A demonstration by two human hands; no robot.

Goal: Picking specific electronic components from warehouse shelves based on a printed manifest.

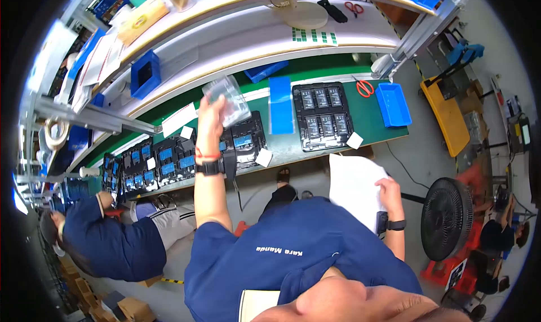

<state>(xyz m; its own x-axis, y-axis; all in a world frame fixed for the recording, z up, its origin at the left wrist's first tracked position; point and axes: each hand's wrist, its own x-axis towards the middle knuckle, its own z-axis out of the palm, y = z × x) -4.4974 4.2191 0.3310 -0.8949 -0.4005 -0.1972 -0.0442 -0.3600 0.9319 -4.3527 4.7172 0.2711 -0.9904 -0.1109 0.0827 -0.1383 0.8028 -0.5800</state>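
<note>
My left hand [211, 116] reaches over the bench with its fingers closed on a clear plastic packet [230, 103]; whether anything is inside it I cannot make out. Behind it lie black trays [256, 133] with blue-topped pieces. In my right hand [390, 194], held low at the bench's front edge, is a white sheet of paper [354, 181], gripped by its right side. Between the hands, on the green bench top, sit a blue sheet [280, 105] and a black tray [322, 109] holding several flat dark battery-like pieces.
Red-handled scissors [365, 89] and a blue bin [393, 107] occupy the bench's right end. A shelf [225, 32] runs above the bench. At left, a co-worker in dark blue [115, 240] works along the same bench. A black fan [447, 219] stands at my right.
</note>
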